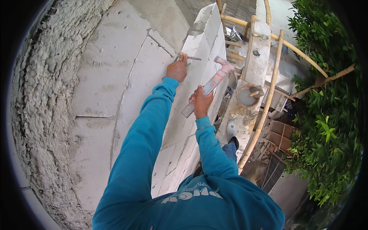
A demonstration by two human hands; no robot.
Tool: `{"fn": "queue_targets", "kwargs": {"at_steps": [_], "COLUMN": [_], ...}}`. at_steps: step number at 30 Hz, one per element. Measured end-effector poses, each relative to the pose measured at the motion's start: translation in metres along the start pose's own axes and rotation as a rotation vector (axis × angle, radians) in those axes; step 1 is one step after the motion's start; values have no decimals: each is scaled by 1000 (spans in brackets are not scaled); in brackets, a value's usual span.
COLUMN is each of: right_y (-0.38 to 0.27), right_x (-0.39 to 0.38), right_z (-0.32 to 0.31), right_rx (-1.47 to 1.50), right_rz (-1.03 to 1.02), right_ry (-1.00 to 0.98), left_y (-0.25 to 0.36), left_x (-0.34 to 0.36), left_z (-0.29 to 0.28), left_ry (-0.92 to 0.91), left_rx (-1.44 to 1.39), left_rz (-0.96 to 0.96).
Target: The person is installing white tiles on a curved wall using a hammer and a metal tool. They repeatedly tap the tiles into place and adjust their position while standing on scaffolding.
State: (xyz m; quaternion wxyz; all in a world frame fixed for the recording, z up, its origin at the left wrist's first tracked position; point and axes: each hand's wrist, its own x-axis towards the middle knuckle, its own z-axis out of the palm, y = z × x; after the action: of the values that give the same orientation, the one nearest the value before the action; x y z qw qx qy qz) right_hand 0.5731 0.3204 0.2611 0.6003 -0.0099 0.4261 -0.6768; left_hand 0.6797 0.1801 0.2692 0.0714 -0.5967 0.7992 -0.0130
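Observation:
My left hand [177,70] reaches out to the corner of the white block wall [143,73]. Its fingers are closed on a thin dark metal rod [194,58] that sticks out to the right past the fingertips; the part inside the hand is hidden. Lower and to the right, my right hand [202,102] grips a hammer [215,81] around its pale, red-marked handle. The hammer head is raised up and to the right, apart from the rod. Between the hands runs the top of a row of white blocks [199,49].
Rough grey mortar [50,96] covers the far left. On the right stands bamboo scaffolding [264,115] with a plank [257,57] and a bucket of grey liquid [245,97]. My shoe [234,142] is on the boards. Leafy branches [326,130] hang beyond the poles.

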Motion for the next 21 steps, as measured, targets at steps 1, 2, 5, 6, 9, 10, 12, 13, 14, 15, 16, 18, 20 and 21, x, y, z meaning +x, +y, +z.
{"fn": "queue_targets", "kwargs": {"at_steps": [1,2,5,6,9,10,12,13,14,15,16,18,20,21], "right_y": [4,-3,-46,-61,-94,-94,-95,-74,-42,-14,-1,4,-23,-32], "right_x": [-2,2,13,14,27,31,39,38,27,11,-1,6,15,16], "right_z": [-2,-7,-31,-33,-39,-34,-27,-14,2,10,3,-8,-31,-34], "right_rx": [-55,-84,-157,-67,221,312,499,585,429,267,-158,-73,-132,-110], "right_rz": [187,195,169,76,-265,-322,-446,-418,-313,-205,60,208,244,185], "right_ry": [-191,-221,-221,-150,77,169,370,432,329,234,-81,-223,-267,-183], "left_y": [-5,-9,-14,-13,-12,-13,-12,-13,-8,-1,0,-8,-15,-12], "left_x": [-1,-1,-5,-5,-7,-7,-4,-3,1,0,0,0,-6,-5], "left_z": [-1,-1,-3,-4,-3,1,3,3,3,3,1,-5,0,-2], "left_ry": [0,-1,-36,-41,-29,-9,8,6,3,-11,-22,-20,-20,-24], "left_rx": [16,29,46,26,-1,8,29,40,50,44,40,48,49,40], "left_rz": [-10,-18,-23,-25,-32,-27,-14,-16,-6,-15,-25,-43,-56,-58]}}
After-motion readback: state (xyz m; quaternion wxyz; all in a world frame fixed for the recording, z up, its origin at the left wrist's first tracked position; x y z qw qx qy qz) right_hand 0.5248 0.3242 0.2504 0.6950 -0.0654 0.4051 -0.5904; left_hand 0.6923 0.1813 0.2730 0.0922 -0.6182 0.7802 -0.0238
